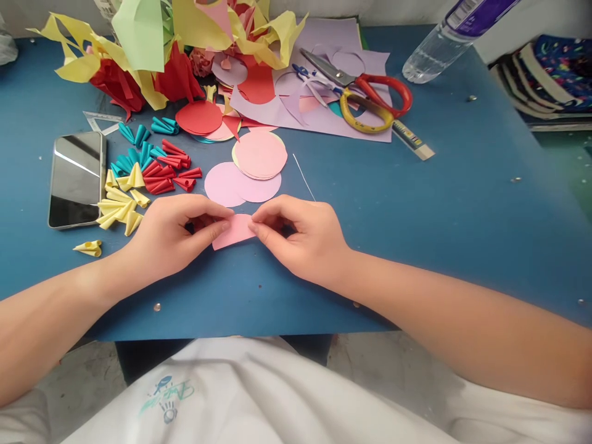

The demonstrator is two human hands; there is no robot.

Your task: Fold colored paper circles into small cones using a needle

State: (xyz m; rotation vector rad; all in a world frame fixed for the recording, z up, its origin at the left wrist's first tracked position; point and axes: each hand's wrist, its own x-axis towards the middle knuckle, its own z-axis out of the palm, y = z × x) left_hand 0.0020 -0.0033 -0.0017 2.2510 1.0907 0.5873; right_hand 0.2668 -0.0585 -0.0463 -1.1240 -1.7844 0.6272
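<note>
A small pink paper piece (235,232) lies on the blue table (416,203) near its front edge, pinched from both sides. My left hand (171,237) grips its left end with thumb and fingers pressed together. My right hand (300,237) pinches its right end the same way. Just behind the hands lie pink paper circles (252,169), overlapping one another.
Left of the hands are piles of yellow (121,203), red (169,169) and teal paper cones (139,151), and a phone (76,179). At the back lie scrap paper (152,43), lilac sheets (319,80), scissors (365,92) and a plastic bottle (444,40).
</note>
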